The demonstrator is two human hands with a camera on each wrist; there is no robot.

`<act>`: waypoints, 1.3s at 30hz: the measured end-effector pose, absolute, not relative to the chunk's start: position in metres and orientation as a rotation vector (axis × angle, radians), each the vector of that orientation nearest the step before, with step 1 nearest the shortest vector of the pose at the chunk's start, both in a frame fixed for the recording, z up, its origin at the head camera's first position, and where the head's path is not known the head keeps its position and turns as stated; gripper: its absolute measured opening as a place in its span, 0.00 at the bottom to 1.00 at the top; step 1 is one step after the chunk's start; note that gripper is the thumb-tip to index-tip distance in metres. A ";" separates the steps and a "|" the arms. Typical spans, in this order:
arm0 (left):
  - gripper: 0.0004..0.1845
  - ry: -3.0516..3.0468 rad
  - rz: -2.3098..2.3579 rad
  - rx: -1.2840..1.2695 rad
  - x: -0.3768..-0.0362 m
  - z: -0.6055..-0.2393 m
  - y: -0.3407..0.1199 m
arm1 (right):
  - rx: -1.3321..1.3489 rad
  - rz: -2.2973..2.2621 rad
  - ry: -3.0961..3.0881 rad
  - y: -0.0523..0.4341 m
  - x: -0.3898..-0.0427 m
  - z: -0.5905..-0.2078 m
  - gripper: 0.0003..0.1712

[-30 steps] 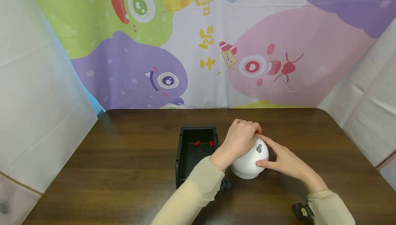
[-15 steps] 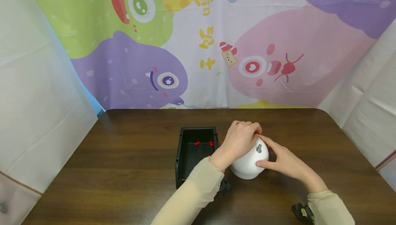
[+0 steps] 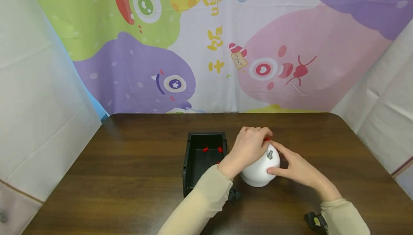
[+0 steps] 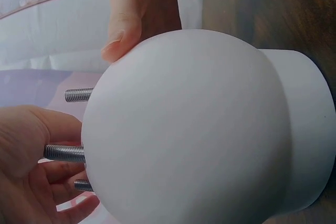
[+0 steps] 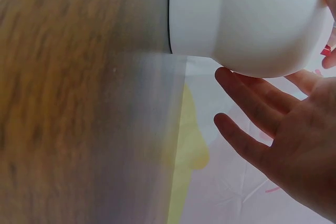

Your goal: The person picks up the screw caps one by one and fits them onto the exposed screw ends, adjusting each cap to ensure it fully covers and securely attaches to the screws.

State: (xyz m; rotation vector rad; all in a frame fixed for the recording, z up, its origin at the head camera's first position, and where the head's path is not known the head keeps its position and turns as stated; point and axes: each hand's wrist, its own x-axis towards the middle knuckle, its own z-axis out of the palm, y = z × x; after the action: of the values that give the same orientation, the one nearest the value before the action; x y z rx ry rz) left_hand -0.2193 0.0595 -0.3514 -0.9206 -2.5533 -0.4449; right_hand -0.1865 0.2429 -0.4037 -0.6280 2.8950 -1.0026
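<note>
A white ball-shaped body point(image 3: 257, 172) with a round base stands on the table, right of a black bin. Threaded metal studs point(image 4: 65, 153) stick out of its top in the left wrist view; one stud point(image 3: 270, 154) shows in the head view. My left hand point(image 3: 249, 147) reaches over the top, its fingers pinching a small red piece point(image 3: 267, 139) at the far side. That piece is mostly hidden, though a bit of red shows in the right wrist view. My right hand point(image 3: 300, 165) holds the ball's right side, thumb in front and fingers behind.
The black bin point(image 3: 185, 170) holds several small red pieces point(image 3: 205, 149), partly behind my left forearm. Wrist devices point(image 3: 315, 222) hang under both sleeves. A patterned cloth point(image 3: 213, 98) rises beyond the table's far edge.
My left fingers have shifted very slightly, and more of the red piece shows beside them. The white body and my right hand stay in place.
</note>
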 end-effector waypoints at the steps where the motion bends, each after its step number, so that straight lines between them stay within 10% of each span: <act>1: 0.08 -2.554 -0.446 -0.919 -0.219 -0.351 0.059 | -0.629 -0.999 2.898 0.243 -0.187 -0.404 0.48; 39: 0.09 -2.551 -0.598 -0.867 -0.210 -0.348 0.024 | -0.630 -1.031 2.886 0.243 -0.187 -0.405 0.49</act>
State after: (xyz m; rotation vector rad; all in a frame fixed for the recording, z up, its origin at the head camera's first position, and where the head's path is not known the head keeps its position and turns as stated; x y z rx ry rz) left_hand -0.2103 0.0237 -0.3484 -0.8667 -2.5511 -0.5978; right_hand -0.1867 0.2429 -0.4055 -0.6304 2.8859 -1.0310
